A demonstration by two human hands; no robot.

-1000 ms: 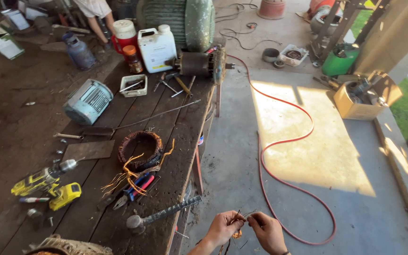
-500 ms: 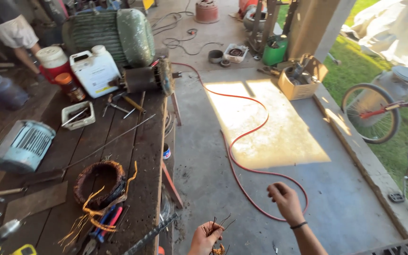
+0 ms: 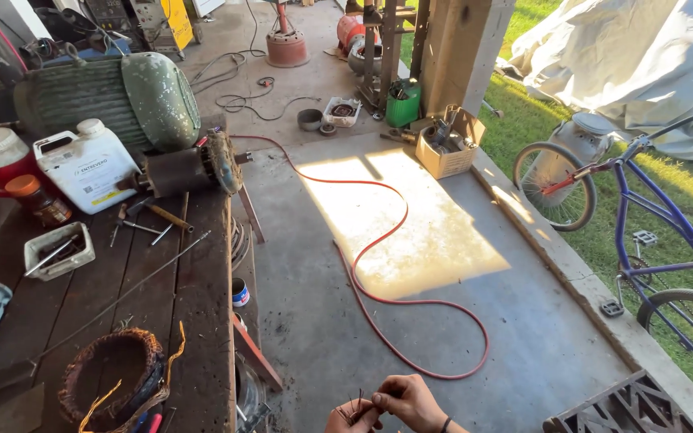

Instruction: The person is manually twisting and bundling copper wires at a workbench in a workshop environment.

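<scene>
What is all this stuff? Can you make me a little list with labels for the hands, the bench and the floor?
place: open workshop with a concrete floor, grass beside it
left hand: pinching thin wires
right hand: touching the same wires, fingertips meeting the left hand
bench: dark wood, left of the hands
on bench: copper coil, white jug, small white tray, motor rotor
floor: red hose looping across a sunlit patch
outside: blue bicycle on the grass
</scene>
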